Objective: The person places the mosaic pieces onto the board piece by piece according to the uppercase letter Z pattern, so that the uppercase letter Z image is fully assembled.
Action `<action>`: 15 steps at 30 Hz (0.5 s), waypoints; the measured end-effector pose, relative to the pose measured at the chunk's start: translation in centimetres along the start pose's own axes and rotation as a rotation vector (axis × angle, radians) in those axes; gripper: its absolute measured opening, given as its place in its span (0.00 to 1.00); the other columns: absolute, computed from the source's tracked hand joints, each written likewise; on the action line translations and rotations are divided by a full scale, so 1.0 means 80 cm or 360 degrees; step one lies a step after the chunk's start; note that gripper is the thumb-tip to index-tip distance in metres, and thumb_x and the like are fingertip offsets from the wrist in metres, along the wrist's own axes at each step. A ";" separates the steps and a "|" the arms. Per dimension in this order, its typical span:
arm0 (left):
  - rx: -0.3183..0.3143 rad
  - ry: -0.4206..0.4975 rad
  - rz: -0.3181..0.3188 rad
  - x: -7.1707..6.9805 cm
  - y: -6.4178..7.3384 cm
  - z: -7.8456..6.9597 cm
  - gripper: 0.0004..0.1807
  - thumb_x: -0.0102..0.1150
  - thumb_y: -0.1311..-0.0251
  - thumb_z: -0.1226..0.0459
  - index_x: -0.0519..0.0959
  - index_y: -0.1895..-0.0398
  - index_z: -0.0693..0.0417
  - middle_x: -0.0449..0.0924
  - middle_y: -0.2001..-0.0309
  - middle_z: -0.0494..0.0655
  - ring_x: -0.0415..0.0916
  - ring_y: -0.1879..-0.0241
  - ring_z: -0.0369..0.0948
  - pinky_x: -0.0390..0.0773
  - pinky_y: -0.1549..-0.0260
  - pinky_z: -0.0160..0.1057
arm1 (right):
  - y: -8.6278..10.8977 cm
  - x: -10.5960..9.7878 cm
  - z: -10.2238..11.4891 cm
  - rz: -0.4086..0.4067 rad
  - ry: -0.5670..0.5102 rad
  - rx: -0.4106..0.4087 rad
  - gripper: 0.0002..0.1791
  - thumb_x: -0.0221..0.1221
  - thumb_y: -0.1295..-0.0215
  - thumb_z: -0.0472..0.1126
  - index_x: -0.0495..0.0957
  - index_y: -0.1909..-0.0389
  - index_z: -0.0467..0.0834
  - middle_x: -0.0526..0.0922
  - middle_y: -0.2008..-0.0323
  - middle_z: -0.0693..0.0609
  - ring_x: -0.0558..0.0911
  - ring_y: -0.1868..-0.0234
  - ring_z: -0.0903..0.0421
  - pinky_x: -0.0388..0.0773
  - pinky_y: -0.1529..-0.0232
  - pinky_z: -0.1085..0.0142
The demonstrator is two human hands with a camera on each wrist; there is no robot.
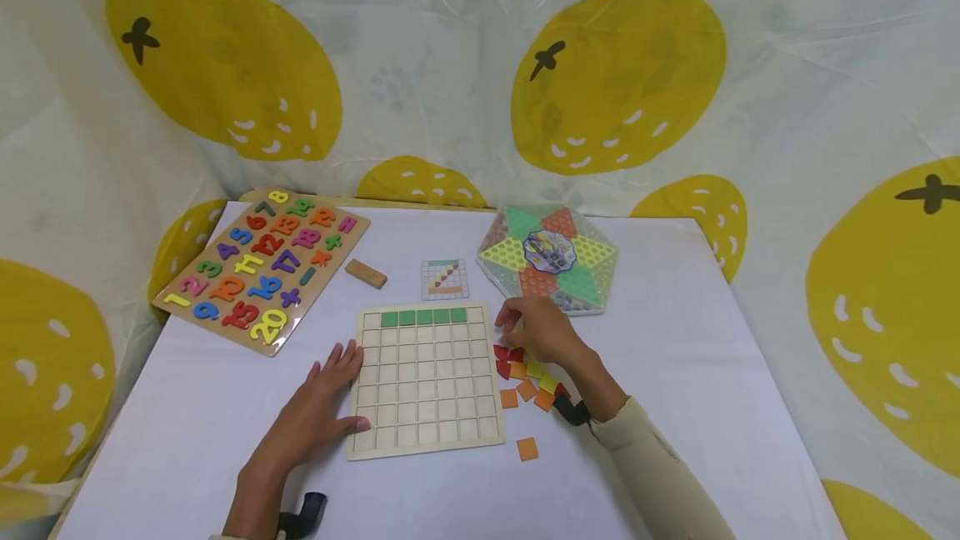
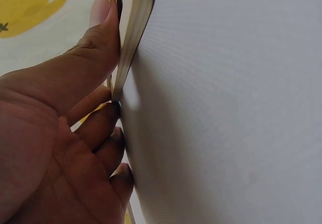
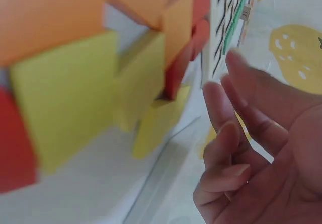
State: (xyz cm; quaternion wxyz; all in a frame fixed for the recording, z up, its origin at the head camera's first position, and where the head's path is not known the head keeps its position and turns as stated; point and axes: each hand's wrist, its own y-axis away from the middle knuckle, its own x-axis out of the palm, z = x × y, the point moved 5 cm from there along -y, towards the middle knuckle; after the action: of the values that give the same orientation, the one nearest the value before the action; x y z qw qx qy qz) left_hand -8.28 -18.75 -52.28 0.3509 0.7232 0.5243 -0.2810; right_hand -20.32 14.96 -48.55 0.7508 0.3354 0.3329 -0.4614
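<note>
A wooden grid board point(image 1: 426, 382) lies in the middle of the table, with several green square tiles point(image 1: 424, 317) in a line along its top row. Against its left side rests my left hand point(image 1: 315, 411), fingers stretched along the edge and the thumb point(image 2: 103, 17) lying over the rim. Beyond the board's right edge, my right hand point(image 1: 543, 330) hovers over a loose heap of pieces, its fingers loosely bent with nothing between them. That heap has orange squares point(image 1: 527, 390), yellow squares point(image 3: 65, 93) and red rounded pieces point(image 1: 502, 368).
Behind the board lie a small pattern card point(image 1: 444, 279) and a wooden block point(image 1: 366, 273). A number puzzle board point(image 1: 262, 273) takes up the back left. A hexagonal star-patterned game board point(image 1: 551, 261) lies behind my right hand. One orange square point(image 1: 527, 448) sits apart, nearer the front.
</note>
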 end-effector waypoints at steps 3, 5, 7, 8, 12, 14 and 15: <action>0.0010 0.0002 0.0001 -0.001 0.000 -0.001 0.63 0.85 0.52 0.56 0.55 0.15 0.53 0.48 0.14 0.50 0.38 0.13 0.57 0.44 0.17 0.68 | 0.007 0.007 -0.003 0.0077 0.0026 0.0031 0.10 0.80 0.43 0.43 0.86 0.66 0.52 0.84 0.69 0.60 0.79 0.64 0.57 0.79 0.60 0.62; 0.0006 0.0004 0.0001 -0.002 0.001 -0.002 0.63 0.85 0.51 0.56 0.55 0.15 0.52 0.48 0.14 0.50 0.38 0.13 0.57 0.44 0.17 0.67 | 0.009 0.012 -0.006 0.0104 0.0064 0.0050 0.11 0.80 0.43 0.45 0.85 0.68 0.53 0.82 0.71 0.60 0.79 0.64 0.57 0.78 0.60 0.63; 0.0008 0.0006 0.0000 -0.002 0.001 -0.002 0.63 0.85 0.51 0.56 0.55 0.15 0.52 0.48 0.14 0.50 0.38 0.13 0.57 0.44 0.17 0.67 | 0.010 0.017 -0.007 0.0115 0.0114 0.0050 0.12 0.80 0.43 0.45 0.84 0.69 0.53 0.81 0.72 0.59 0.78 0.66 0.57 0.77 0.62 0.63; 0.0008 0.0009 -0.0002 -0.002 0.002 -0.002 0.63 0.85 0.51 0.55 0.55 0.15 0.52 0.48 0.14 0.50 0.38 0.13 0.57 0.44 0.17 0.67 | 0.011 0.018 -0.007 0.0115 0.0135 0.0050 0.12 0.80 0.43 0.45 0.84 0.69 0.53 0.80 0.73 0.59 0.77 0.66 0.57 0.76 0.64 0.63; 0.0004 0.0007 -0.0005 -0.002 0.002 -0.002 0.63 0.85 0.51 0.55 0.55 0.15 0.51 0.48 0.14 0.48 0.38 0.13 0.56 0.43 0.17 0.66 | 0.012 0.021 -0.005 0.0121 0.0156 0.0020 0.12 0.79 0.41 0.45 0.82 0.69 0.52 0.79 0.73 0.57 0.76 0.68 0.56 0.74 0.66 0.64; 0.0003 0.0006 -0.0007 -0.001 0.002 -0.002 0.63 0.85 0.51 0.55 0.55 0.14 0.50 0.47 0.14 0.48 0.37 0.13 0.55 0.43 0.16 0.66 | 0.014 0.021 -0.003 0.0129 0.0153 0.0006 0.13 0.79 0.41 0.44 0.81 0.68 0.51 0.78 0.73 0.57 0.76 0.68 0.56 0.74 0.67 0.64; 0.0004 0.0005 -0.0005 -0.001 0.002 -0.002 0.63 0.85 0.51 0.55 0.54 0.14 0.50 0.47 0.14 0.47 0.37 0.13 0.55 0.43 0.16 0.66 | 0.014 0.021 -0.002 0.0131 0.0142 -0.0003 0.13 0.78 0.40 0.43 0.81 0.68 0.51 0.78 0.74 0.57 0.76 0.69 0.55 0.74 0.67 0.63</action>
State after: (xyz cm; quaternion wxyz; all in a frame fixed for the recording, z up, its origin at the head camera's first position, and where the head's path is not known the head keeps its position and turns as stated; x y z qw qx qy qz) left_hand -8.12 -18.73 -52.07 0.3489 0.7231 0.5257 -0.2811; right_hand -18.73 14.74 -49.75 0.7539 0.3684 0.3523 -0.4145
